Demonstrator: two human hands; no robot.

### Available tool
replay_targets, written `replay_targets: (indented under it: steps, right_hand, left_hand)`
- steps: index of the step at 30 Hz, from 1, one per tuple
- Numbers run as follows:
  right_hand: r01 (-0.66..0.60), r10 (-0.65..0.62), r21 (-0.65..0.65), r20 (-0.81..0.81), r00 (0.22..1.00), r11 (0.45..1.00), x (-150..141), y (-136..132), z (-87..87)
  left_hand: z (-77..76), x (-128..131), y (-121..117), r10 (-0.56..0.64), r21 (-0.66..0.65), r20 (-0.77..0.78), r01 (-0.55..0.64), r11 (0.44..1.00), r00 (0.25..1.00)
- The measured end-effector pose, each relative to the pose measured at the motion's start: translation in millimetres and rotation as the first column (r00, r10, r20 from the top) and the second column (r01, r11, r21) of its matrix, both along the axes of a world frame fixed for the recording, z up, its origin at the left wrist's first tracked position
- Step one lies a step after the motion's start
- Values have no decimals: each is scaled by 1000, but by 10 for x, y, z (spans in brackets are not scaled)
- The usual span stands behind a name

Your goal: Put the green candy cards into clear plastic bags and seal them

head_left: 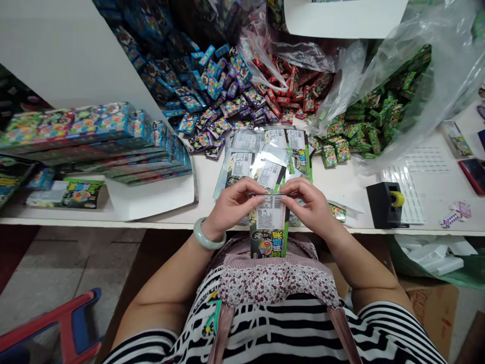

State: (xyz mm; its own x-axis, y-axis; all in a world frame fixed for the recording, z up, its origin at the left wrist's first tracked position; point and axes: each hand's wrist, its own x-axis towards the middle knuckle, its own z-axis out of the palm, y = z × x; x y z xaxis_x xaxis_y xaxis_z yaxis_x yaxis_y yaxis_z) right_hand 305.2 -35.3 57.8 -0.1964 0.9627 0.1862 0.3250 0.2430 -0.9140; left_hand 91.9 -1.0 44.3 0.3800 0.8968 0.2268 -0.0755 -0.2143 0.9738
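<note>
1. left hand (233,205) and right hand (308,205) pinch the top edge of a green packet (270,227) between thumbs and fingertips; both grips are closed on it, and it hangs upright over the lap, just in front of the table edge.
2. judged progress: the packet's mouth appears to be in the course of being folded or sealed; a stack of clear packets (265,156) lies just behind the hands, whether finished or waiting cannot be told.
3. supply: heaps of blue boxes (212,86), red boxes (291,91) and green boxes (371,121) in a plastic bag suggest much work remains.
4. surface: white table (212,182) bearing flat carton stacks (87,136) at left and a tape dispenser (387,205) at right.
5. room: tiled floor, red-and-blue stool (64,323) lower left.
</note>
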Motion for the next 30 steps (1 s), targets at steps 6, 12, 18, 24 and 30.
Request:
replay_targets:
  steps: [6, 12, 18, 24, 30]
  right_hand:
    - [34, -33, 27, -32, 999, 999, -72, 6, -36]
    - [86, -86, -13, 1, 996, 996, 111, -34, -169]
    - [439, -465, 154, 335, 819, 885, 1253, -501, -471]
    - [525, -451, 125, 697, 558, 842, 1848, -811, -787]
    - [566, -476, 138, 717, 509, 813, 1843, -708, -928]
  left_hand:
    - [-24, 26, 0, 40, 18, -77, -39, 999, 996]
    - [-215, -5, 95, 118, 40, -109, -115, 993, 987]
    - [-313, -24, 177, 229, 10, -201, -232, 973, 952]
    - [-263, 102, 164, 244, -23, -216, -255, 967, 945]
    - [-209, 113, 148, 247, -71, -263, -274, 959, 933]
